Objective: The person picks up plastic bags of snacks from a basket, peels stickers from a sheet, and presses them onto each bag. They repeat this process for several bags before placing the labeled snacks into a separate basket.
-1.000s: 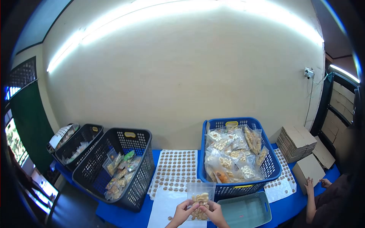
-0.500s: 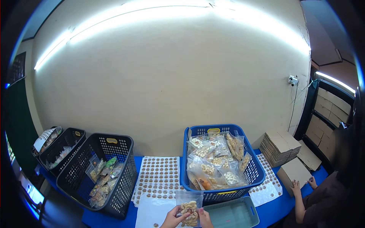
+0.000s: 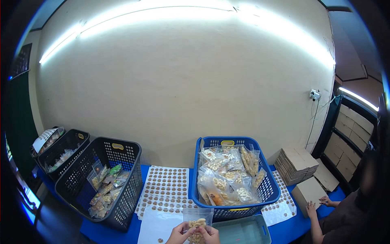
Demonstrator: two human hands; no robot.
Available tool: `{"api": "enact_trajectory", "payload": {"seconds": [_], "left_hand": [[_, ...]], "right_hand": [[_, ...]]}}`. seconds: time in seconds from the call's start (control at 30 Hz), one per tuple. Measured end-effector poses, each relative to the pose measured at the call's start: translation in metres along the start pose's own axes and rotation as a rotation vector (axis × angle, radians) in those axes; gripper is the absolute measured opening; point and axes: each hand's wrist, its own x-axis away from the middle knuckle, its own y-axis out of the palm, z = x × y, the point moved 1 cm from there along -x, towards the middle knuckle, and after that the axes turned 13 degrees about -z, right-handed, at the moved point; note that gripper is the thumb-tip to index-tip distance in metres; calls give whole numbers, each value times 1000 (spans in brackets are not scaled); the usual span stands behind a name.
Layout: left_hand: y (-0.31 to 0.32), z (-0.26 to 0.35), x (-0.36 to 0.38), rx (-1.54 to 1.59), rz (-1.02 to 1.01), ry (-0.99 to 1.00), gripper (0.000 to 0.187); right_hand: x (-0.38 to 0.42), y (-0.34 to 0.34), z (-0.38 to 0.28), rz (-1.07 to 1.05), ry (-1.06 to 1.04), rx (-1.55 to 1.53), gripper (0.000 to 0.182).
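My left hand (image 3: 178, 234) and my right hand (image 3: 210, 235) hold a clear plastic bag (image 3: 198, 214) of pale, curved snack pieces at the bottom centre. Both thumbs press on its front, near a small brown sticker. Just behind the bag stands a blue basket (image 3: 235, 208) heaped with similar snack bags (image 3: 221, 162). Left of it lies a white sheet (image 3: 164, 183) with rows of round brown stickers. A mostly bare backing sheet (image 3: 156, 225) is beside my left hand. The grey-green tray (image 3: 243, 229) is close to my right hand.
Dark baskets (image 3: 132, 179) with packets stand at the left. Another sticker sheet (image 3: 280, 207) lies right of the blue basket. Flat cardboard (image 3: 296, 162) is stacked at the right, where a co-worker's hands (image 3: 312, 209) rest on a brown box (image 3: 304, 191).
My hands have drawn closer together on the bag, with the right thumb now over its front. The co-worker's farther hand has moved onto the box. The view has tilted slightly.
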Motion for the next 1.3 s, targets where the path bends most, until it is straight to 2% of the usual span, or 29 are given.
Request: {"api": "enact_trajectory", "payload": {"seconds": [0.1, 0.17, 0.3, 0.37, 0.43, 0.57, 0.7, 0.77, 0.8, 0.9, 0.93, 1.03, 1.17, 1.3], "left_hand": [[6, 19, 3, -166, 11, 8, 31], [7, 19, 4, -114, 32, 24, 30], [1, 19, 4, -119, 17, 11, 30], [-8, 4, -1, -134, 71, 111, 29], [-12, 11, -7, -99, 110, 279, 30], [-15, 22, -12, -5, 214, 253, 27], [-29, 26, -12, -352, 236, 253, 24], [-31, 30, -9, -602, 151, 247, 17], [-27, 32, -6, -680, 95, 251, 16], [-15, 27, -5, -856, -75, 287, 13], [-10, 23, -5, -852, -49, 277, 14], [-9, 26, -2, -896, 25, 300, 15], [-16, 33, -2, -1012, 120, 435, 12], [-34, 44, -4, -1006, 273, 527, 14]], "right_hand": [[4, 0, 8, 23, 94, -170, 26], [8, -6, 27, 68, 96, -215, 27], [5, -2, -17, -121, 87, -41, 29], [8, 5, -38, -206, 87, 61, 30], [9, 6, -30, -215, 133, 57, 32], [9, 10, -17, -251, 138, -11, 30], [2, -8, -38, -212, 35, 270, 38], [-5, -13, -66, -173, -49, 474, 42], [-6, -8, -90, -147, -95, 565, 34], [-10, -8, -77, -266, -69, 600, 23], [-10, -4, -76, -281, -112, 659, 16], [-9, 9, -77, -198, -208, 693, 15], [-7, 19, -79, -189, -127, 726, 16], [-6, 27, -88, -210, -149, 661, 16]]}}
